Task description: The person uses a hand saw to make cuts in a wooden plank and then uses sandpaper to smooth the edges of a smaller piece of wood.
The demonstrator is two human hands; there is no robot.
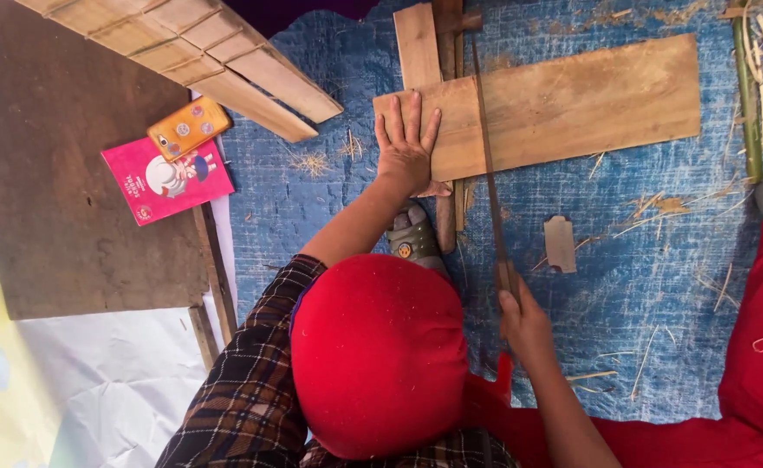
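Head view, only one: left hand lies flat, fingers spread, pressing down the left end of a wide light-brown wooden plank that lies crosswise over a narrower upright wooden board on the blue woven tarp. Right hand is clenched round the handle of a long thin-bladed hand saw; the blade runs from the grip up across the plank, just right of the left hand's fingers. A foot in a grey-green sandal sits below the left hand, braced against the boards. Progress, my read: blade lies across the plank's width, but I can't tell how deep the cut is; the plank reads as one piece, so the cut looks unfinished, and the short left portion under the palm would be what comes off. Around: a small pale wooden offcut on the tarp right of the blade, straw and shavings scattered toward the tarp's right edge, a green bamboo stalk near the top-right corner. Off the tarp's left edge: a dark brown board carrying a pink booklet and an orange rectangular packet, slatted bamboo panel at top left. In the way: fingers sit close to the blade; red-clothed knee hides the near tarp.
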